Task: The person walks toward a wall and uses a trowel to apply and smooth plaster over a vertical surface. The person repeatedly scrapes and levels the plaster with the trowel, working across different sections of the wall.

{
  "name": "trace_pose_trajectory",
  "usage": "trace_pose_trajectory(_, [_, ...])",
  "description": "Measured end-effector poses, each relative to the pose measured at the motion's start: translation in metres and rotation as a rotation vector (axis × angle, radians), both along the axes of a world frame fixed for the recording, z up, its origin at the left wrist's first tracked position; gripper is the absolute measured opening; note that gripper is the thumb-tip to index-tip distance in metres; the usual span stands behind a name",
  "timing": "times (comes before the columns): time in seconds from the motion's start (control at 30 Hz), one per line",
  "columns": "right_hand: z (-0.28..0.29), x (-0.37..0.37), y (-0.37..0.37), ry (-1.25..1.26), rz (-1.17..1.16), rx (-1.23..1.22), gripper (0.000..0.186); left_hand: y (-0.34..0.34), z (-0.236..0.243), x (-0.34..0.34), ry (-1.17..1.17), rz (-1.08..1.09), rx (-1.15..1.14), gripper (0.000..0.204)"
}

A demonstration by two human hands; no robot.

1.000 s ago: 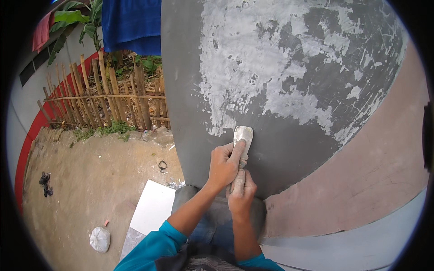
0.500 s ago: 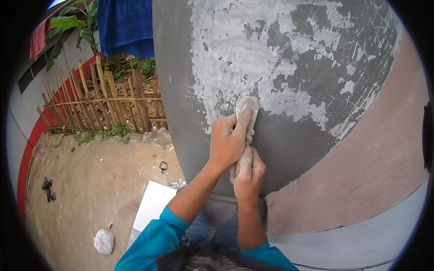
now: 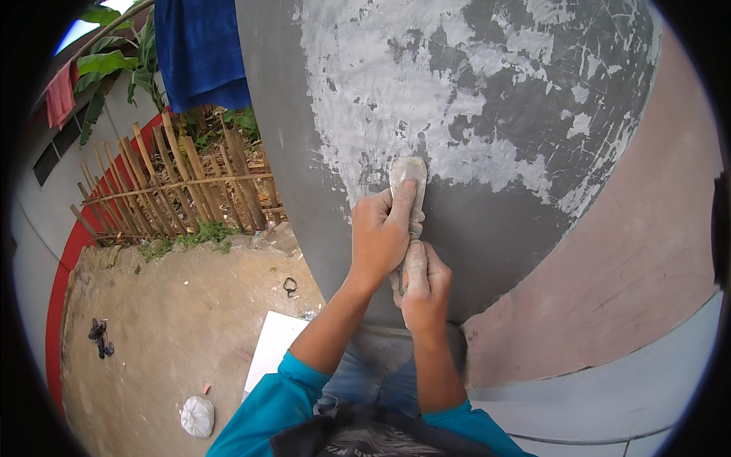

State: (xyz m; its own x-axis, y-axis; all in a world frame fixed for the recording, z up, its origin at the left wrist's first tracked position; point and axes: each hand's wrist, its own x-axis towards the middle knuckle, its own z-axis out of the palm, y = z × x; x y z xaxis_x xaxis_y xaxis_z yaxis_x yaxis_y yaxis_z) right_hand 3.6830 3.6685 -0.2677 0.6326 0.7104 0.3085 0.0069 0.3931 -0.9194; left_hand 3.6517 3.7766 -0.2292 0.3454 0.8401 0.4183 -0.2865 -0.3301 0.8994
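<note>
A pale, dust-coated scraper (image 3: 408, 166) lies against a dark grey panel (image 3: 487, 244) that carries rough light grey patches (image 3: 381, 84). My left hand (image 3: 375, 236) grips the upper part of the scraper, thumb pressed along its blade. Just below, my right hand (image 3: 425, 293) has its fingers wrapped round the handle. Pale powder coats the thumbs and fingers of both hands.
A pink curved band (image 3: 579, 312) borders the panel at right, above a pale one (image 3: 609, 404). At left are a bamboo fence (image 3: 183, 186), hanging blue cloth (image 3: 198, 46), red-striped wall (image 3: 61, 320), dirt ground (image 3: 152, 320), white board (image 3: 274, 335) and white bag (image 3: 196, 417).
Since the earliest frame both hands and the scraper have moved upward, into the lower edge of the light patches. The view has shifted, moving the panel left in the picture.
</note>
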Motion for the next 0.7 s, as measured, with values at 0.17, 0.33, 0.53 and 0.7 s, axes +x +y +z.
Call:
trace_pose_trajectory(0.17, [-0.009, -0.01, 0.004, -0.076, -0.102, -0.02, 0.038, -0.009, -0.006, -0.004, 0.112, 0.02, -0.042, 0.057])
trace_pose_trajectory(0.33, [-0.008, 0.013, 0.011, -0.063, -0.076, 0.024, 0.036, 0.005, 0.008, 0.01, -0.064, -0.044, 0.096, 0.057])
trace_pose_trajectory(0.53, [-0.047, 0.0, 0.004, -0.038, -0.187, 0.042, 0.034, -0.026, -0.019, 0.007, 0.213, 0.025, 0.009, 0.055])
trace_pose_trajectory(0.7, [-0.059, 0.019, 0.0, 0.063, -0.133, 0.125, 0.034, -0.025, -0.023, 0.027, 0.184, -0.009, 0.097, 0.055])
